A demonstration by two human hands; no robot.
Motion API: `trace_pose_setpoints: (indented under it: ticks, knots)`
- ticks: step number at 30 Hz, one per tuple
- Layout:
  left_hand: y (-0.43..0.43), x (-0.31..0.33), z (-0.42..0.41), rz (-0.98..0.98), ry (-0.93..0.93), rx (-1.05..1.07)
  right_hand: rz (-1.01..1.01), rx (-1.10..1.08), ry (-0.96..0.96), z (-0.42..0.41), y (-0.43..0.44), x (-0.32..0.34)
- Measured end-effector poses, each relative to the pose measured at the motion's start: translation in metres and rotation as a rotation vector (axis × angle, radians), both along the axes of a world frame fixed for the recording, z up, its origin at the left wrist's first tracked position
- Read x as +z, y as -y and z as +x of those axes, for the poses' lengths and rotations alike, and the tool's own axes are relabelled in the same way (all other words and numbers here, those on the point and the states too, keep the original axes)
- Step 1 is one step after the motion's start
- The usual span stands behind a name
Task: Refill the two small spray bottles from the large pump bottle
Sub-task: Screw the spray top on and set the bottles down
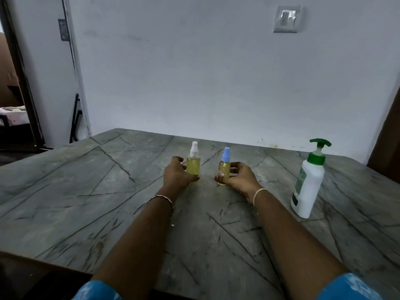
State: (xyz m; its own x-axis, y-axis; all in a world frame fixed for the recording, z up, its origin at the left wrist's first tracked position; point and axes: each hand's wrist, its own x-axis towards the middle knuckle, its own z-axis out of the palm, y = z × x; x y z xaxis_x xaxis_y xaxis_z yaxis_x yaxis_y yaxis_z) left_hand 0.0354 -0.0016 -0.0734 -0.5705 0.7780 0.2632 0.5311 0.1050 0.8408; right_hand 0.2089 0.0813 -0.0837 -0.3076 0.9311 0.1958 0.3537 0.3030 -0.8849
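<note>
Fingers (234, 169) of two hands (176, 173) (240, 178) seemingly grip two spray bottles (193, 165) (224, 167); one pump bottle (309, 187) apart

Place: a plain room in a home.
Landmark: large grey stone-patterned table with dark veins (91, 191), its far edge against the wall.
Wall: pale bluish painted wall (194, 72) behind the table, scuffed and smudged.
Switch: white plastic wall switch plate (286, 18) high above the table's far right part.
Doorway: dark wooden door frame (23, 87) beyond the table's far left corner; through it, what looks like a bed with light bedding (13, 114).
Toiletries: white plastic pump bottle with green pump head (308, 187) on the table's right side; small clear spray bottle with white cap (193, 165) and small clear spray bottle with blue cap (224, 172) near the table's middle.
</note>
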Motion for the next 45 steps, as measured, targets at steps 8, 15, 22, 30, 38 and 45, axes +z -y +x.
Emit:
trace_pose_setpoints:
  ticks: [8,15,22,30,38,45]
  knots:
    - [0.035,-0.001,0.017,0.014,-0.088,0.041,0.057,-0.078,-0.021,0.026,0.037,0.006]
    - [0.061,0.002,0.059,0.036,-0.179,-0.144,0.172,-0.238,0.000,0.060,0.075,0.010]
    - [0.069,-0.005,0.090,0.064,-0.206,-0.248,0.217,-0.462,-0.013,0.097,0.098,0.015]
    - [0.065,-0.009,0.099,0.038,-0.267,-0.295,0.262,-0.755,-0.082,0.132,0.103,0.015]
    - [0.056,-0.011,0.089,-0.018,-0.233,-0.282,0.104,-0.652,-0.056,0.136,0.075,0.009]
    - [0.045,-0.005,0.083,0.044,-0.165,-0.172,0.070,-0.592,-0.100,0.133,0.060,0.008]
